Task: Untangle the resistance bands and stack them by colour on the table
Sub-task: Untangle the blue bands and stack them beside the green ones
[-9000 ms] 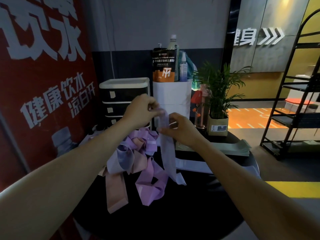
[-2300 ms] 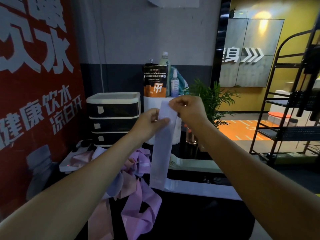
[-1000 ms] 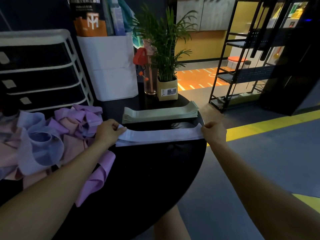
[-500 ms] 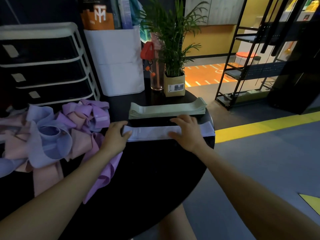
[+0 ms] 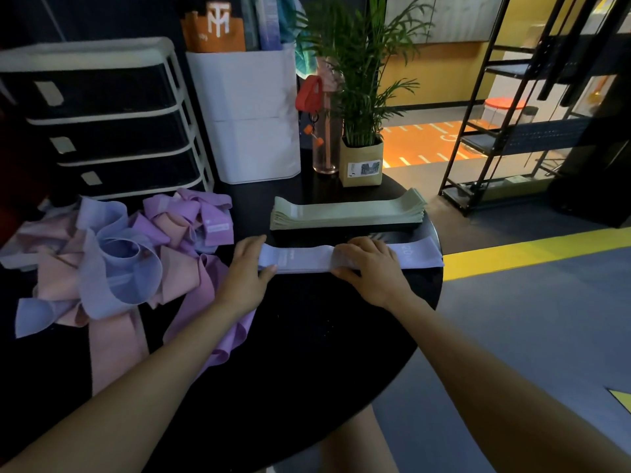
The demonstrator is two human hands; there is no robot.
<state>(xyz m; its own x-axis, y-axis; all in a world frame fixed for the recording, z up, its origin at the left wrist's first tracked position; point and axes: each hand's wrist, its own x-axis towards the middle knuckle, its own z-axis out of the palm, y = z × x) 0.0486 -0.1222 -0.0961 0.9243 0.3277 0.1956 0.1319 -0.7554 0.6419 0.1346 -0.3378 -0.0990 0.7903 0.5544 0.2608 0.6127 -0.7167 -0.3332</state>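
Observation:
A pale lavender band (image 5: 300, 259) lies flat across the round black table (image 5: 307, 336). My left hand (image 5: 247, 271) rests on its left end, thumb along its near edge. My right hand (image 5: 367, 268) presses flat on its middle, fingers straight. Just behind it sits a neat stack of pale green bands (image 5: 348, 211). A tangled heap of pink, purple and lavender bands (image 5: 119, 264) covers the table's left side, with a pink band (image 5: 112, 349) and a purple band (image 5: 218, 336) trailing toward me.
At the table's back stand a black drawer unit (image 5: 102, 124), a white bin (image 5: 249, 114), a glass bottle (image 5: 324, 145) and a potted plant (image 5: 360, 158). A black metal shelf rack (image 5: 512, 114) stands on the floor at right, beyond a yellow floor stripe (image 5: 532, 250).
The lavender band, earlier held up and then stretched between both hands, now lies on the table. My right hand has slid left along it to the middle.

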